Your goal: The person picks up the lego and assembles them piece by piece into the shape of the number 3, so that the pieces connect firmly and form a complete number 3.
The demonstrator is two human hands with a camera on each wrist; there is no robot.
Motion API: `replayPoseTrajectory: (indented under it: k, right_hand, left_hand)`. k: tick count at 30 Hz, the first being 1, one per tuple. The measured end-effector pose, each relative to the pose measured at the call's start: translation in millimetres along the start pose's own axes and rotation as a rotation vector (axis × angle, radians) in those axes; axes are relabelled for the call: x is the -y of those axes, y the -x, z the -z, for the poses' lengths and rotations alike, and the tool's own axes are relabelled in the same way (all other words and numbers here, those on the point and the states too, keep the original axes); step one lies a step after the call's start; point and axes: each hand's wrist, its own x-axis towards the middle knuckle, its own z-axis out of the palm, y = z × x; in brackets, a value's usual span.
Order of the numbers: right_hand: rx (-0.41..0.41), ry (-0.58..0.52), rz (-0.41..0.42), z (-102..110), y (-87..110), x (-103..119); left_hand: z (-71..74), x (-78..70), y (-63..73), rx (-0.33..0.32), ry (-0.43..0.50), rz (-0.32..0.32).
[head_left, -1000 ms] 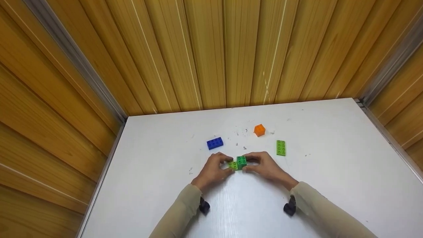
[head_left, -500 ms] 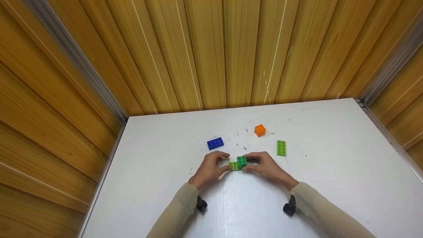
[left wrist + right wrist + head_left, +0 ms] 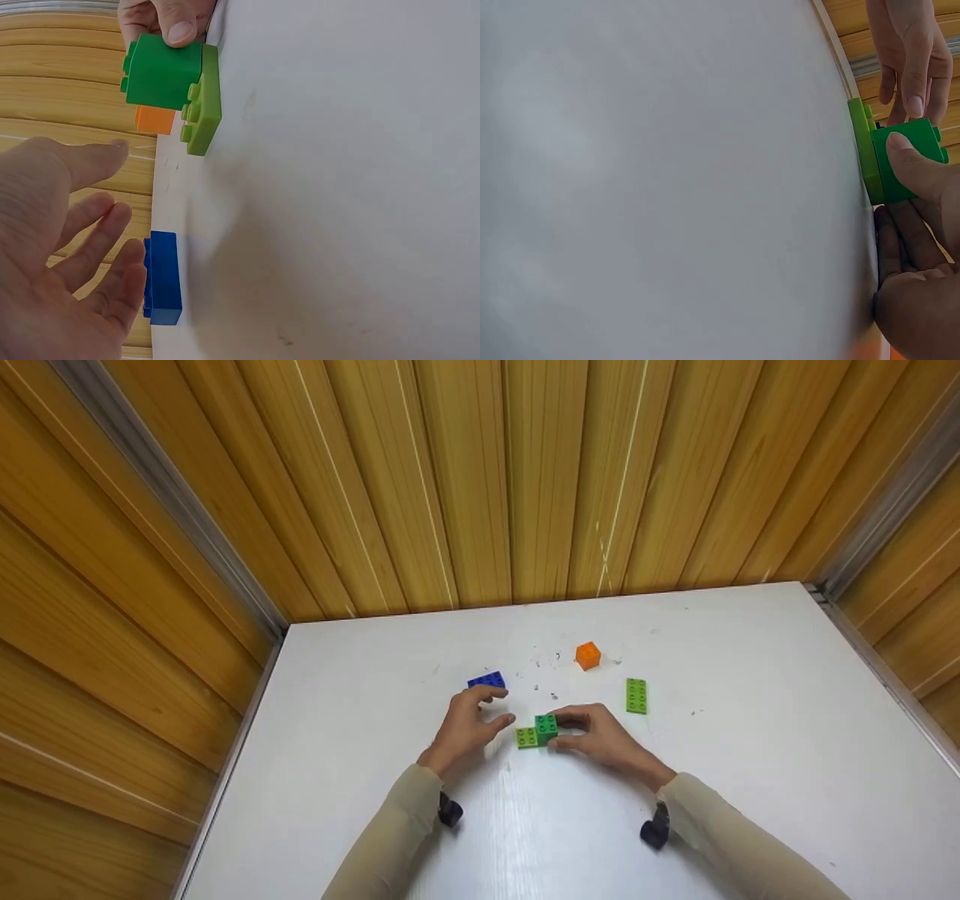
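A dark green building block (image 3: 546,726) stands on one end of a thin light green block (image 3: 526,737), whose studs show on the left. My right hand (image 3: 604,739) holds the dark green block from the right; its thumb lies along the near side in the right wrist view. My left hand (image 3: 466,726) is apart from the joined pair, thumb and fingers spread with nothing between them. Its fingertips overlap the near edge of a blue block (image 3: 489,680) in the head view. In the left wrist view the blue block (image 3: 165,277) lies just beyond the fingers.
An orange block (image 3: 588,655) sits farther back on the white table (image 3: 750,750). Another thin light green block (image 3: 636,696) lies right of it, beyond my right hand. Wood-patterned panels (image 3: 480,480) rise behind the table and at both sides.
My left hand has let go of the light green block and moved left and away from me, toward the blue block. My right hand has stayed on the dark green block.
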Motion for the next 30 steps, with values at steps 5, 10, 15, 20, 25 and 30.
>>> replayPoseTrajectory:
  k: [5, 10, 15, 20, 25, 30]
  right_hand:
    - [-0.002, 0.003, -0.001, 0.2, 0.8, -0.2]
    - [0.003, -0.034, 0.005, -0.4, 1.6, -1.2]
    - [0.004, -0.037, -0.014, 0.3, 2.3, 0.2]
    - [0.009, -0.037, -0.022, 0.7, 1.4, 1.4]
    - [0.007, -0.041, -0.018, 0.1, 1.6, 1.7]
    - [0.009, -0.043, -0.011, 0.1, 1.8, 1.0]
  left_hand:
    - [4.5, -1.5, -6.8, -0.025, -0.021, -0.016]
    - [8.5, -1.8, -12.6, -0.045, -0.051, -0.026]
    - [13.8, 2.2, -19.5, -0.07, -0.053, -0.054]
    - [16.9, 7.3, -26.3, -0.088, -0.038, -0.056]
    - [18.0, 12.3, -31.7, -0.105, -0.053, -0.031]
    - [15.6, 18.3, -35.8, -0.116, -0.092, 0.006]
